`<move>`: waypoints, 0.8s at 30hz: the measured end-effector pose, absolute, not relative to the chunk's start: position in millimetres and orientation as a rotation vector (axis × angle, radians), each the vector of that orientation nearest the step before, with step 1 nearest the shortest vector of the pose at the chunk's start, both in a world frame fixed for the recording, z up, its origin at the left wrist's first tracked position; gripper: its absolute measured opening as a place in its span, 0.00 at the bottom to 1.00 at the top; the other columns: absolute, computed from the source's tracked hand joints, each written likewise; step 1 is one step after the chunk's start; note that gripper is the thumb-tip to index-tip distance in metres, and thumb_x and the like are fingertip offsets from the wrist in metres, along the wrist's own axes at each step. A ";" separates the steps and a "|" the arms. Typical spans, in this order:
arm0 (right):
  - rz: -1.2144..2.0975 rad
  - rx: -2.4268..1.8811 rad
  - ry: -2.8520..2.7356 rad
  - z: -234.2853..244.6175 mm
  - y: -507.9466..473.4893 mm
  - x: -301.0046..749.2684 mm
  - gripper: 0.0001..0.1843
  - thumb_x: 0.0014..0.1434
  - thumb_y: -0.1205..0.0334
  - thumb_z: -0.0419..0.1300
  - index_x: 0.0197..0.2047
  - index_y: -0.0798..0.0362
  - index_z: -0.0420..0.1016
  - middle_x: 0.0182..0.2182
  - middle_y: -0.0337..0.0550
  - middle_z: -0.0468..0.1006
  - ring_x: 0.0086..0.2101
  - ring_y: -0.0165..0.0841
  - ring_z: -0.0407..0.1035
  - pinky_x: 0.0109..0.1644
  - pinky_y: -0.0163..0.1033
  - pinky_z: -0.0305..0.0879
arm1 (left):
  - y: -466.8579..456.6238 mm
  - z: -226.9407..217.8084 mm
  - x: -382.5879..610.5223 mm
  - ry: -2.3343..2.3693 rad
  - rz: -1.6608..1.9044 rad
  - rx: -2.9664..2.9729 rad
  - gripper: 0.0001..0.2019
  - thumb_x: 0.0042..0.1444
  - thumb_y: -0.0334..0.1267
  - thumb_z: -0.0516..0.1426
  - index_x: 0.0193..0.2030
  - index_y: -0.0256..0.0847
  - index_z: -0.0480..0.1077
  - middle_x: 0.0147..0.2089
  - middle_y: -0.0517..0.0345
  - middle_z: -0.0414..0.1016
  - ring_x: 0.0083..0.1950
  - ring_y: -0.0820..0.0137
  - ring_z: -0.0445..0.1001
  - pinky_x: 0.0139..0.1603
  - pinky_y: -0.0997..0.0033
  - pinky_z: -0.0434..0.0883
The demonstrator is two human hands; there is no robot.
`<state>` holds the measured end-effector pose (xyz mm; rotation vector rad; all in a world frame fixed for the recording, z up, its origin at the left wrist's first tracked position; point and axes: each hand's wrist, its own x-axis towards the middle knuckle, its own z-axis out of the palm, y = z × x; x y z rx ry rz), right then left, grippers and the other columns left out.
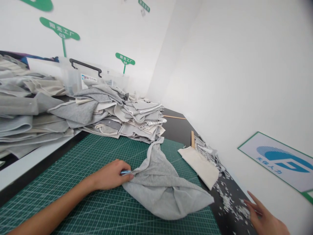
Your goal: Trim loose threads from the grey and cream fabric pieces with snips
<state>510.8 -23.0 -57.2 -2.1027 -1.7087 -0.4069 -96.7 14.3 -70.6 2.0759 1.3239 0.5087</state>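
Observation:
A crumpled grey piece of cloth (163,186) lies on the green cutting mat (97,182). My left hand (112,175) is closed on the cloth's left edge, with a thin blue tool (126,172) pinched between its fingers. My right hand (262,217) is at the lower right, fingers stretched out flat on the dark table among small cloth scraps (230,202), holding nothing that I can see. A cream cloth piece (200,164) lies just right of the grey cloth, at the mat's edge.
A big heap of grey and cream cloth pieces (127,116) sits behind the mat, with more stacks (26,111) at the left. A clear plastic box with a black handle (84,67) stands behind. Wooden sticks (192,138) lie near the white wall.

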 end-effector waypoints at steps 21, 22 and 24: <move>0.295 -1.359 -1.969 -39.8 31.5 253.9 0.17 0.64 0.53 0.57 0.51 0.52 0.78 0.49 0.51 0.82 0.44 0.42 0.78 0.51 0.48 0.75 | 13.5 -61.6 -102.3 1.196 0.462 1.937 0.18 0.60 0.52 0.54 0.33 0.40 0.74 0.31 0.60 0.68 0.34 0.69 0.64 0.34 0.73 0.60; 0.342 -1.364 -1.983 -43.0 38.6 246.1 0.18 0.63 0.53 0.58 0.51 0.52 0.78 0.48 0.51 0.82 0.44 0.42 0.78 0.49 0.48 0.75 | 12.9 -61.2 -103.2 1.187 0.446 1.938 0.17 0.59 0.52 0.54 0.33 0.40 0.74 0.30 0.60 0.68 0.33 0.69 0.64 0.33 0.73 0.60; 0.401 -1.375 -2.004 -50.9 50.0 233.8 0.19 0.59 0.53 0.62 0.52 0.52 0.79 0.45 0.51 0.83 0.42 0.44 0.78 0.47 0.48 0.76 | 11.6 -59.8 -105.9 1.165 0.411 1.942 0.17 0.57 0.52 0.56 0.32 0.40 0.74 0.29 0.61 0.66 0.32 0.70 0.62 0.31 0.74 0.59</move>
